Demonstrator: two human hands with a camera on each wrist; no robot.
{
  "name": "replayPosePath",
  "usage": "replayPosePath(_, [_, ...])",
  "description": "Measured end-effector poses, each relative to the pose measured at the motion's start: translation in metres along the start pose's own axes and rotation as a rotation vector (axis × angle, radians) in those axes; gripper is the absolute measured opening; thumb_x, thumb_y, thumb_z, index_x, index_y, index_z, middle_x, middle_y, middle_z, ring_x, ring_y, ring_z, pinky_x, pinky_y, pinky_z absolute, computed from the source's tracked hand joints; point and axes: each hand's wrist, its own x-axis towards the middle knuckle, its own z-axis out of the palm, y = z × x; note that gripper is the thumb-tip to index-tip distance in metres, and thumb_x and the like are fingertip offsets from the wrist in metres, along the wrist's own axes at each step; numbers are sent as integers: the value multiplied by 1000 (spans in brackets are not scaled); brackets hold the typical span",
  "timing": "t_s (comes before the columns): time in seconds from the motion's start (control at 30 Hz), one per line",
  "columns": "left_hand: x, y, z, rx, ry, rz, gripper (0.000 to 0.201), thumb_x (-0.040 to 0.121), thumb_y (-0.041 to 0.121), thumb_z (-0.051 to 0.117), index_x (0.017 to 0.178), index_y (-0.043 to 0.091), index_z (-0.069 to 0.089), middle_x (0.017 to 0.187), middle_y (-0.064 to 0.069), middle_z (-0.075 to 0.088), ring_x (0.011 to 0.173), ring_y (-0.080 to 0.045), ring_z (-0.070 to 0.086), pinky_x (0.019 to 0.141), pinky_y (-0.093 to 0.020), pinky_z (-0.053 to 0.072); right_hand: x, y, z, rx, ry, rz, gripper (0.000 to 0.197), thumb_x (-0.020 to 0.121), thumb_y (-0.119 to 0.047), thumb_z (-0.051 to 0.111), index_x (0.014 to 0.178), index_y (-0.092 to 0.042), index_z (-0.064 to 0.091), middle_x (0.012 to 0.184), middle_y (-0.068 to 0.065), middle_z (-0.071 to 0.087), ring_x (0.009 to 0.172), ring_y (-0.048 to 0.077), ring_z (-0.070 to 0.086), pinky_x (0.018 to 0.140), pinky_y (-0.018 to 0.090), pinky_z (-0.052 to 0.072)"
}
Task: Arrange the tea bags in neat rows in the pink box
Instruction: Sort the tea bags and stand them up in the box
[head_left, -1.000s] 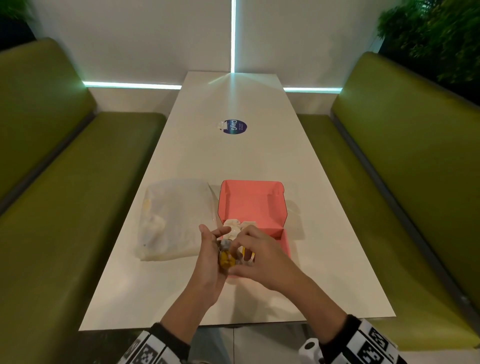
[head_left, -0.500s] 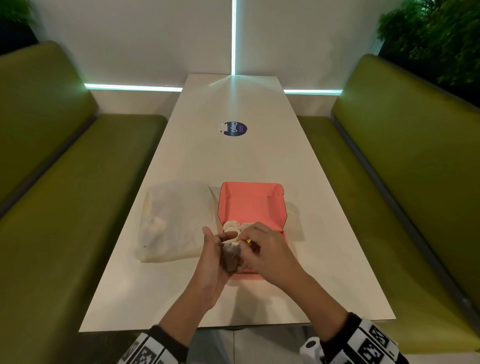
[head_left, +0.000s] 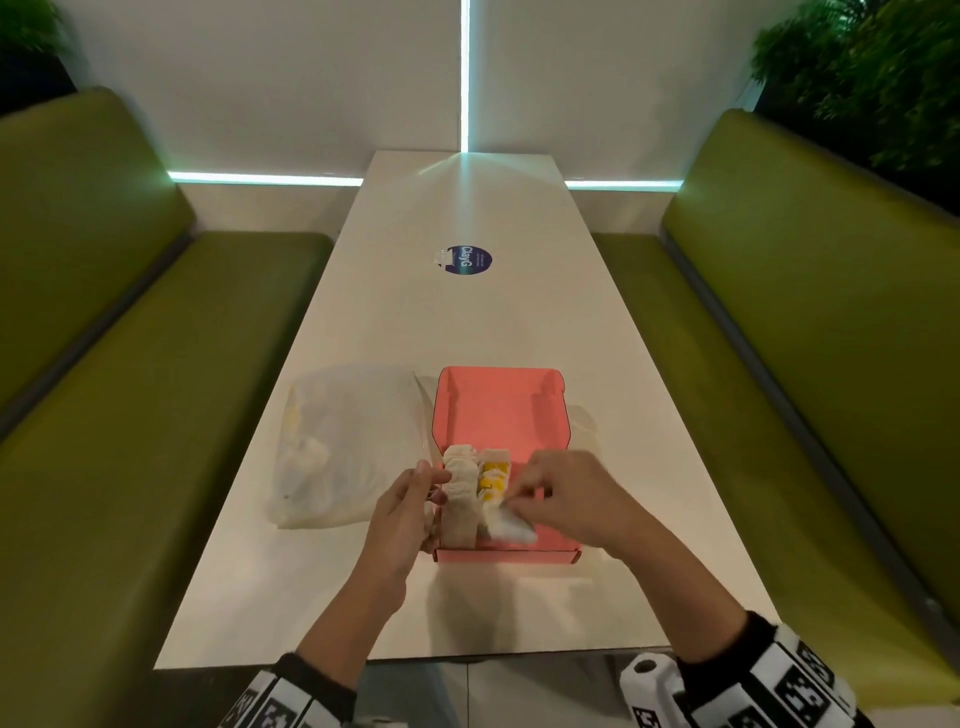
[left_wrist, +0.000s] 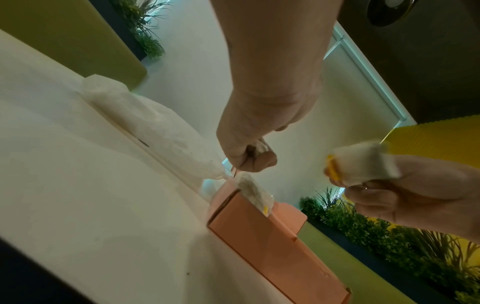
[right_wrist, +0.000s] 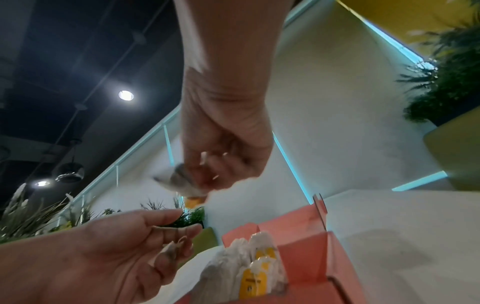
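The pink box (head_left: 509, 556) stands open on the white table, its lid (head_left: 498, 405) upright at the far side. Two rows of tea bags (head_left: 462, 483) fill its left part, some with yellow tags (head_left: 491, 478). My right hand (head_left: 519, 496) pinches a blurred white tea bag (head_left: 511, 527) just above the box, right of the rows; its yellow tag shows in the left wrist view (left_wrist: 332, 170). My left hand (head_left: 434, 486) hovers at the box's left wall, fingers curled round another small tea bag (right_wrist: 168, 250).
A crumpled translucent plastic bag (head_left: 353, 441) lies left of the box, touching it. A round blue sticker (head_left: 467, 260) marks the table (head_left: 467, 322) farther back. Green benches (head_left: 779, 415) run along both long sides; the near table edge is close to my wrists.
My hands were together over the near end of the box, working one tea bag. They have drawn apart: the right carries a bag over the box, the left has shifted to its left wall.
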Motion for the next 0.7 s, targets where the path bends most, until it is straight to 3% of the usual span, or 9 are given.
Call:
replayPosePath(0.1, [0,1,2,17,23,13,36,100,32,38,97,9,65,82,-2,54,52,-12,41,45,-21,35,8,7,0,-67,467,147,16,87,-26,63,90,-15,74,82,-3,54,74,12,52,60,18,38])
replayPosePath(0.13, [1,0,3,22,26,18,33,100,30,40,96,8,64,82,-1,54,52,-12,42,44,-20,35,8,7,0,-67,437,139,15,87,-25,63,90,-16,74,82,-3,55,74,11,51,59,16,37])
replayPosePath(0.23, [1,-1,3,14,25,38,27,98,22,45,93,4,64,79,3,57,52,-14,42,41,-18,35,3,1,3,-20,-31,66,13,82,-20,67,90,-13,75,86,3,65,70,6,51,64,19,41])
replayPosePath(0.27, [1,-1,3,11,21,44,26,98,21,45,92,5,65,79,3,57,52,-14,42,41,-18,35,1,-1,4,-25,-62,62,13,82,-19,67,90,-13,75,87,2,67,68,5,50,63,18,40])
replayPosePath(0.37, [-1,1,3,36,-5,95,23,97,19,47,89,12,68,79,1,61,53,-11,44,43,-17,36,4,-1,2,-136,180,111,17,87,-23,60,95,-18,74,94,-1,69,80,10,56,71,22,41])
replayPosePath(0.4, [-1,1,3,72,-21,123,22,96,18,48,88,14,69,80,1,63,54,-9,46,46,-17,37,4,-1,1,-128,184,99,18,88,-23,59,97,-19,74,95,-3,68,83,11,56,74,23,42])
replayPosePath(0.53, [-3,1,3,211,-138,171,22,95,17,50,91,21,71,79,6,66,49,2,50,51,-14,37,-2,-7,3,-66,-77,-59,19,86,-15,61,101,-14,73,80,-16,59,71,-1,48,70,13,39])
replayPosePath(0.63, [-5,4,2,208,-295,131,24,97,14,47,106,18,69,71,11,64,52,5,53,49,-9,38,-4,-7,4,73,-79,-95,22,82,-7,62,96,-16,75,72,-21,55,69,0,51,71,19,42])
replayPosePath(0.7, [-9,6,1,172,-444,75,26,99,14,43,113,18,65,62,9,60,48,-1,49,47,-17,38,-4,-7,3,170,-82,-120,25,81,-2,62,93,-18,76,75,-17,55,70,-3,51,67,12,41])
